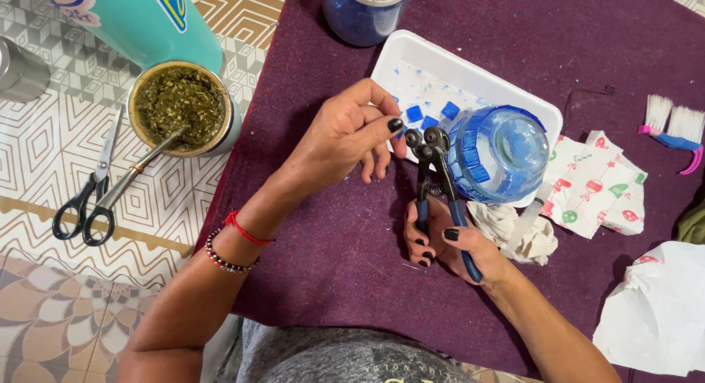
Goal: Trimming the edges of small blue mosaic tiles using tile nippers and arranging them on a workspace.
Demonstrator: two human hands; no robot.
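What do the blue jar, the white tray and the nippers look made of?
Blue jar: seemingly clear glass, glossy and see-through, with blue tiles on its side. White tray: probably foam or plastic, matte. Wheeled nippers: dark metal head, blue plastic-looking handles, held in the right hand.

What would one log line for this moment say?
left hand: pinches small blue tile piece | right hand: grips wheeled nippers | beside: glass jar, white tray

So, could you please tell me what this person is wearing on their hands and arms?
Both arms are bare, without sleeves. The left wrist carries a thin red cord and a beaded bracelet in black, red and white. The nails on both hands are painted black.
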